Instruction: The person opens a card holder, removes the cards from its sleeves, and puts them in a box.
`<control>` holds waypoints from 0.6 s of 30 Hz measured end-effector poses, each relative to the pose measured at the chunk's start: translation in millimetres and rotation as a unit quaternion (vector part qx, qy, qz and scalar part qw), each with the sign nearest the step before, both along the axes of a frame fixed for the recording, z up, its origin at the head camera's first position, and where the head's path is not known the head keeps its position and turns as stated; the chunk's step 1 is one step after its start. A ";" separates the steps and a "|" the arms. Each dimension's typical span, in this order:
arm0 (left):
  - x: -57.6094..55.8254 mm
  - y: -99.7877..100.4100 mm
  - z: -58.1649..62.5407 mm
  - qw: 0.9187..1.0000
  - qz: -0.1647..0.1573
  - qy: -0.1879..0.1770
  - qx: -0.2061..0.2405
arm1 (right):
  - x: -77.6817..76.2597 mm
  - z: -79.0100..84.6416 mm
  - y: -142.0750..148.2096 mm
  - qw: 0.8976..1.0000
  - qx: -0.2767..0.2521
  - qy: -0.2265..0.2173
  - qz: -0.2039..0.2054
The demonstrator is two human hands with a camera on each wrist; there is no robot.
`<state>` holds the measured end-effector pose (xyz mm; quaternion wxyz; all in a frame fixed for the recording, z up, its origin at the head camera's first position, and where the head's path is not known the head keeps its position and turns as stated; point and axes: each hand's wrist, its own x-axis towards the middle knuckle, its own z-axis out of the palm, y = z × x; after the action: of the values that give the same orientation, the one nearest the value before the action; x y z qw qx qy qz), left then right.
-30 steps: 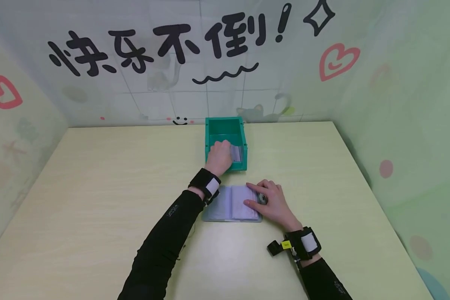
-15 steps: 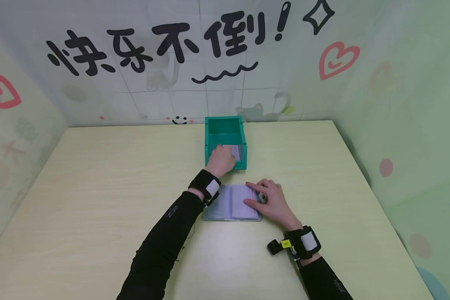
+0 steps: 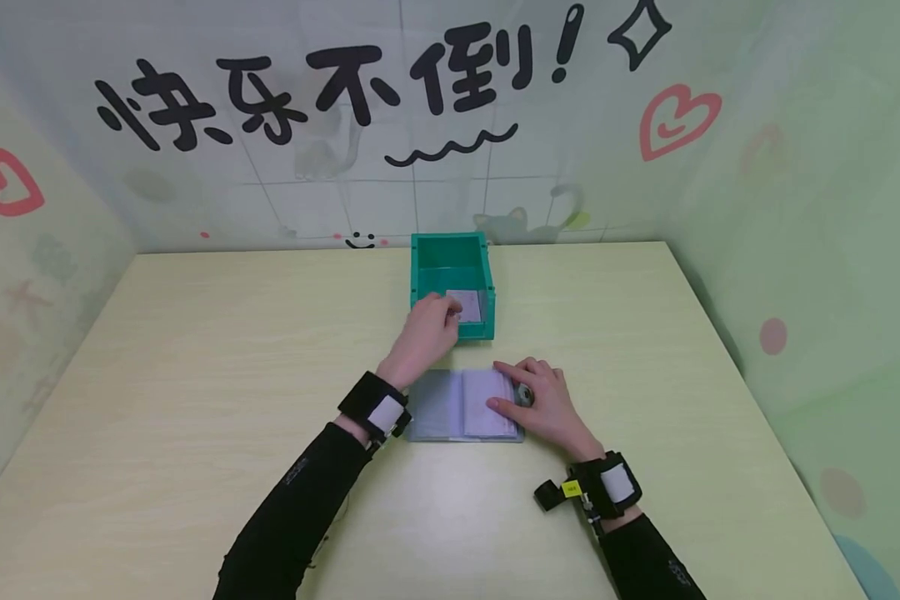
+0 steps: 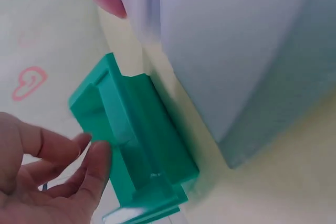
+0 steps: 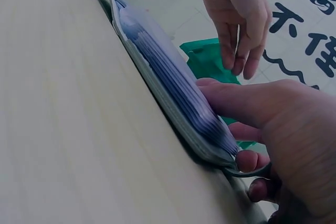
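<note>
A small album (image 3: 435,406) with clear sleeve pages lies open on the table. My right hand (image 3: 543,408) holds its right side, the thumb resting on the pages (image 5: 173,72) and the other fingers curled at the edge. Beside these fingers, a dark loop (image 5: 254,172) sticks out from the album's corner. My left hand (image 3: 423,333) is over the near left side of a green bin (image 3: 453,250), its fingers loosely bent and nothing visible between them. A pale purple card (image 3: 467,305) shows inside the bin, just beyond the left fingertips.
The bin stands at the back of the pale wooden table (image 3: 232,375), close to a printed backdrop (image 3: 450,200). More printed sheeting (image 3: 817,292) rises along the right side.
My left hand has drawn back out of the bin, toward the near left, uncovering more of the card inside. My right hand and the album have stayed in place.
</note>
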<state>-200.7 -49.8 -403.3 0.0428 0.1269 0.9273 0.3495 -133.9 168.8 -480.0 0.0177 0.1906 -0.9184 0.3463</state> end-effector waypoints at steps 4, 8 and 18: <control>25.0 -23.1 -5.9 0.999 -0.014 -0.045 0.015 | -0.9 1.5 -1.6 1.000 0.008 -0.014 0.001; 42.5 -45.6 -17.2 0.996 -0.021 -0.083 0.027 | -3.1 1.5 -4.9 1.000 0.011 -0.011 -0.002; 54.4 -63.4 -33.7 0.990 -0.037 -0.137 0.021 | -7.8 2.6 -20.3 1.000 -0.002 -0.013 -0.012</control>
<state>-146.3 -113.2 -437.1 0.1792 0.1128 0.8998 0.3814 -141.7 148.5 -477.4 0.0098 0.1752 -0.9202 0.3500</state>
